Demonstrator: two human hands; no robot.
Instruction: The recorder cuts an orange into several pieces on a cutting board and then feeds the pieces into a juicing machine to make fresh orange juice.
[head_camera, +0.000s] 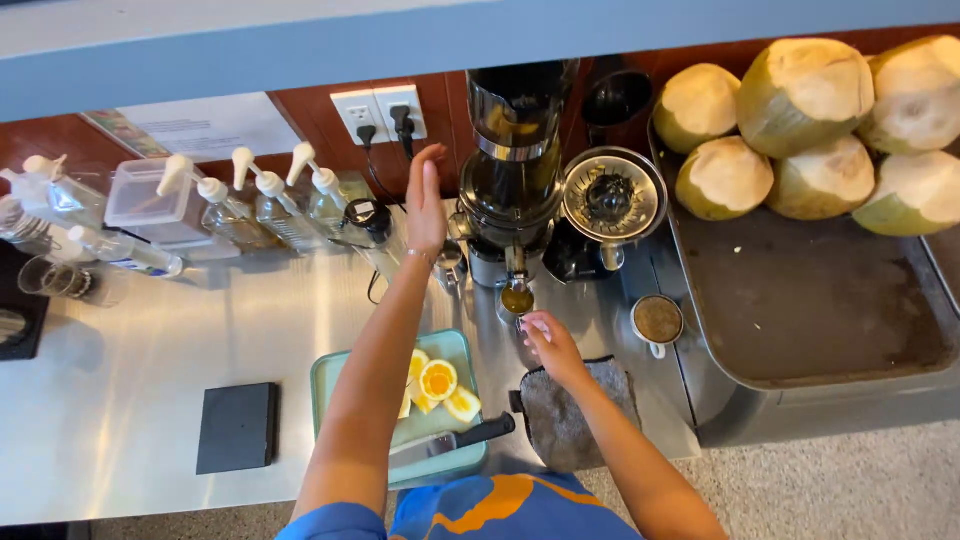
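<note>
Hands at the slow juicer on a steel counter

A small cup (517, 301) of yellow-brown juice stands under the spout of the slow juicer (513, 165); the right hand (549, 345) curls its fingers just beside it, on what I cannot tell. The left hand (426, 205) is raised flat, fingers together, empty, beside the juicer. Nearer lie cut oranges (438, 385) and a knife (460, 438) on a green cutting board (345, 385).

I'm behind a juice bar counter: a steel worktop (130, 400), a tall juicer (512, 170), a citrus press (612, 200), a row of syrup pump bottles (250, 200), and husked coconuts (800, 110) piled on a tray (800, 300).
</note>
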